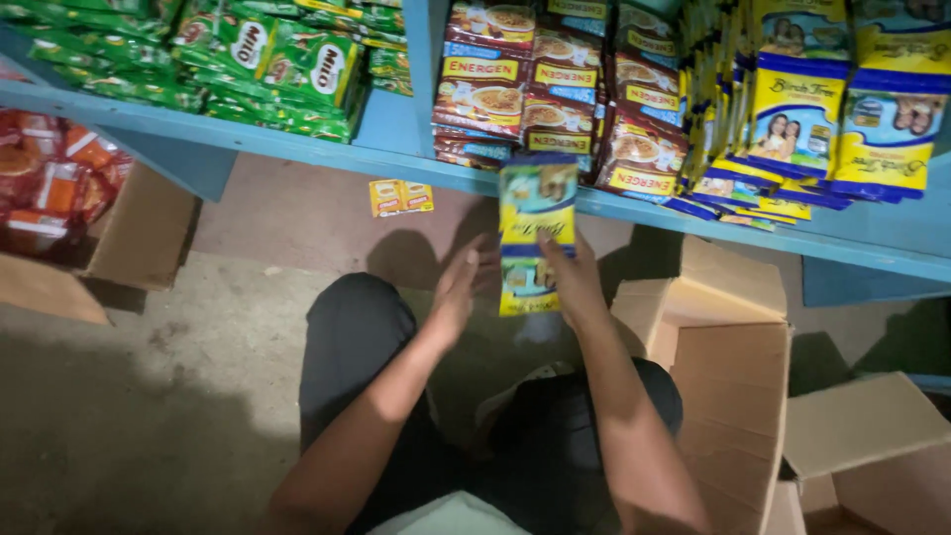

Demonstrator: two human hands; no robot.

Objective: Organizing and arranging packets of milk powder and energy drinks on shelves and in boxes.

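We hold a strip of yellow-and-blue sachets (pixel 536 233) upright between both hands, in front of the edge of the blue shelf (pixel 297 147) and above our knees. Our right hand (pixel 575 282) grips it from behind and beside, fingers closed around the lower packets; our left hand (pixel 458 287) lies flat against its left edge, fingers straight and together, pressing rather than clasping.

The strip is long and limp, so its top end could flop over or a sachet could tear off at a seam if we squeeze only the lower part. With the left hand merely steadying, a slip would drop the strip onto the concrete floor (pixel 149 396), where a lone small yellow packet (pixel 400 197) already lies.

Just above, brown cereal-drink sachets (pixel 555 89) and matching yellow-and-blue sachets (pixel 792 119) stand crowded and overhanging the shelf lip; a careless lift could knock them down. Green sachets (pixel 258 59) sit further left, well apart. The open cardboard box (pixel 728 367) at our right elbow has raised flaps that could catch the arm.
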